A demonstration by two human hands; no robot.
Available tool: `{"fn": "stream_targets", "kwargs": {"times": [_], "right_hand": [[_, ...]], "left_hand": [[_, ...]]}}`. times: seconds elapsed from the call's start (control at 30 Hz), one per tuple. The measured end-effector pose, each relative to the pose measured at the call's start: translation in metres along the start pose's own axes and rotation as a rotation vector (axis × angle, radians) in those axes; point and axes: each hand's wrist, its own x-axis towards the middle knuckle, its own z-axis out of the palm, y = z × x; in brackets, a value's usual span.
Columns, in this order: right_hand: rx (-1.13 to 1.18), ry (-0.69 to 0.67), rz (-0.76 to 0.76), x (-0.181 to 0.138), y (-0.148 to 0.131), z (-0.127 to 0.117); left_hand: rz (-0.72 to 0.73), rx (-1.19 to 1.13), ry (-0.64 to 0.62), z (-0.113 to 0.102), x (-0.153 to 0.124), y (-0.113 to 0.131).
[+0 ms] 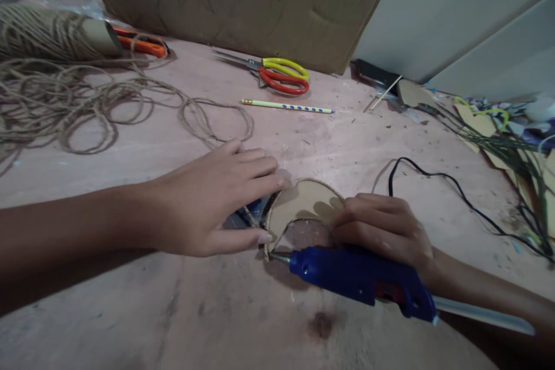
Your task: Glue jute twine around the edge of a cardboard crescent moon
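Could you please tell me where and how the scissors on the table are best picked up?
Probably by the red and yellow handles, coming from the near right: the scissors lie with their loops toward the right, while the pointed blades face left, away from that approach.

We look from one camera worn on the person's head, facing forward and down across the bench [225, 312] toward its far edge, where a cardboard panel [243, 6] and a pale wall [442, 11] fill much of our upper view. We are close behind and above the left hand [212, 196] and the right hand [385, 228].
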Motion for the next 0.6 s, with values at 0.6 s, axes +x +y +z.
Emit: {"fn": "stream_targets", "kwargs": {"times": [0.6], "right_hand": [[0.031,0.023,0.019,0.0039,0.0008,0.0036]], "left_hand": [[-0.038,-0.031,-0.033,-0.0022,-0.0007,-0.0002]]}}
